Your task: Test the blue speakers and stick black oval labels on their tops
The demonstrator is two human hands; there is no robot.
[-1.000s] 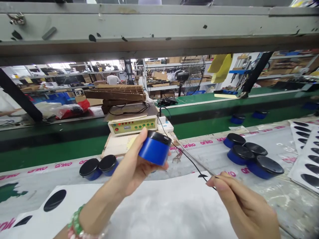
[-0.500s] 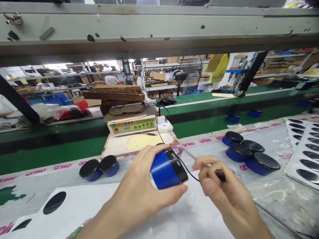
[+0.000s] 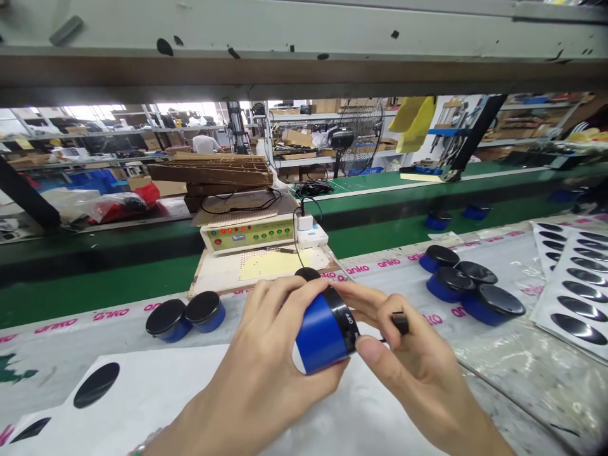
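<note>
My left hand (image 3: 266, 358) is wrapped round a small round blue speaker (image 3: 323, 334), held tilted above the white sheet. Its black end band, marked OFF and partly ON, faces right. My right hand (image 3: 422, 367) has its fingertips and thumb at that band. A short black cable with a black plug end (image 3: 400, 323) is held in its curled fingers; the cable's other end is hidden at the speaker. Two similar speakers (image 3: 205, 312) stand left of my left hand. Several more (image 3: 494, 305) are grouped to the right.
Sheets of black oval stickers (image 3: 582, 290) lie at the right, and a white sheet (image 3: 156, 380) with black ovals at the left. Behind is a test box (image 3: 251, 234) with lit red lights, beside a white adapter (image 3: 311, 235). A green conveyor (image 3: 375, 231) runs across; a beam (image 3: 285, 38) spans overhead.
My right hand has moved left, from pulling the cable out to touching the speaker's black band. The speaker has turned, bringing the OFF marking into view. The camera view has shifted slightly.
</note>
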